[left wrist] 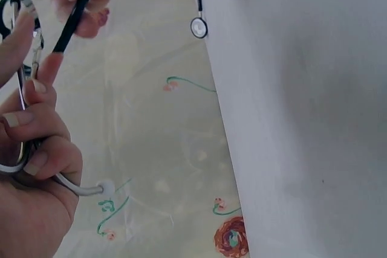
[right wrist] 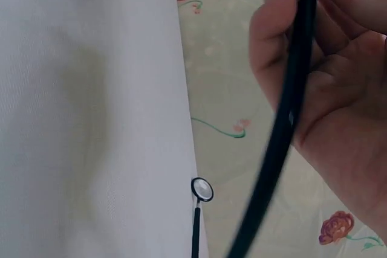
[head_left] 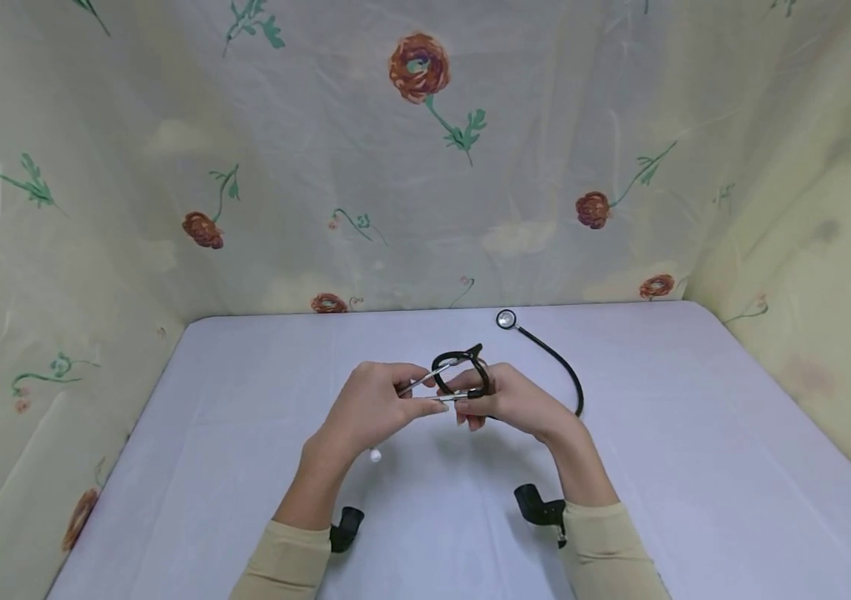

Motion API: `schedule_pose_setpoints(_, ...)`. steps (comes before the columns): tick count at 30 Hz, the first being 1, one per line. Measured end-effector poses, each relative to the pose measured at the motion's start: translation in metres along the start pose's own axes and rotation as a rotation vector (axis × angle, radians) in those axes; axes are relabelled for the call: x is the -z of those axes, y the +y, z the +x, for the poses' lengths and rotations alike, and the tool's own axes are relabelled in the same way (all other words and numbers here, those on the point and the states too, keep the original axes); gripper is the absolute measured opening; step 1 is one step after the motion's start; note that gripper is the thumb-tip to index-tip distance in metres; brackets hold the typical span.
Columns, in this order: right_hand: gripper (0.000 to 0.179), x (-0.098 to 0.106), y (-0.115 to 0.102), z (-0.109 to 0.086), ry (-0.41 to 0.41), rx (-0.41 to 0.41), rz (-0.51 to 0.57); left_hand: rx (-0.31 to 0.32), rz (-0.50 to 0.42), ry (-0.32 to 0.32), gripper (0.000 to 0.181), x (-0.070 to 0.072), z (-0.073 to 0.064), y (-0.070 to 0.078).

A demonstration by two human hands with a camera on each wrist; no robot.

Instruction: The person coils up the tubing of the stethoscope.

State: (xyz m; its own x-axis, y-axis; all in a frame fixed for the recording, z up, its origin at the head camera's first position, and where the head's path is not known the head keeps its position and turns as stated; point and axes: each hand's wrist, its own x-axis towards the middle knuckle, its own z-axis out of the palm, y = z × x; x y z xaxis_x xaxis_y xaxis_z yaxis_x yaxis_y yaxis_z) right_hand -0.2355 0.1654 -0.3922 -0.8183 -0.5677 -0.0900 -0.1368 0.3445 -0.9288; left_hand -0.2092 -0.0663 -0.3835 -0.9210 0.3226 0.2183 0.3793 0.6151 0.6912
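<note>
So, stethoscope: the stethoscope (head_left: 562, 360) is partly up in both hands over the middle of the table (head_left: 245, 467), with the rest trailing off to the right.
Left hand: the left hand (head_left: 372, 404) has its fingers curled round the metal tubes (head_left: 425, 380), thumb on the near side in the head view.
Right hand: the right hand (head_left: 526, 402) is pinching the black hose (right wrist: 283, 131) between thumb and fingers; the right wrist view shows the hose running down past the palm.
Gap between hands: pretty small, fingertips close together, with a black loop (head_left: 436, 363) sitting right there around the ends of the metal.
Ear tip: one white ear tip (head_left: 375, 455) pokes out below the left hand, on the end of a metal tube.
Disc: the round disc (head_left: 506, 319) lies near the far edge of the table, with the hose curving from it back toward the right wrist.
Sleeves: beige sleeves (head_left: 601, 550) on both arms, with a black gadget (head_left: 538, 506) at the right cuff and a similar one at the left.
Backdrop: pale curtain (head_left: 282, 150) with rusty-red flowers and green stems, behind and on both sides.
</note>
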Motion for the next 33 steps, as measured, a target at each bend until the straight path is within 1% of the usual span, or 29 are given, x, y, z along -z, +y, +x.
schedule_pose_setpoints(4,0.02,0.001,-0.001,-0.002,-0.015,-0.022,-0.018,0.026,0.035,0.05,0.021,0.003,0.001,-0.003)
schedule_pose_setpoints(8,0.026,0.001,-0.001,-0.003,-0.04,-0.02,-0.052,0.035,0.105,0.084,0.023,0.004,0.003,-0.007)
schedule_pose_setpoints(12,0.025,0.001,-0.004,-0.005,-0.067,-0.029,-0.088,0.075,0.178,0.115,0.028,0.006,0.003,-0.013)
schedule_pose_setpoints(16,0.021,0.001,-0.008,-0.007,-0.085,-0.039,-0.104,0.096,0.212,0.113,0.032,0.009,0.003,-0.016)
schedule_pose_setpoints(22,0.019,0.003,-0.011,-0.01,-0.12,-0.024,-0.126,0.085,0.263,0.103,0.026,0.008,0.003,-0.018)
schedule_pose_setpoints(26,0.018,0.004,-0.012,-0.011,-0.143,-0.007,-0.133,0.093,0.273,0.099,0.024,0.008,0.003,-0.018)
schedule_pose_setpoints(30,0.018,0.004,-0.014,-0.012,-0.161,-0.009,-0.125,0.096,0.277,0.093,0.023,0.006,0.004,-0.019)
schedule_pose_setpoints(33,0.018,0.004,-0.014,-0.013,-0.172,-0.011,-0.13,0.11,0.293,0.093,0.026,0.005,0.004,-0.019)
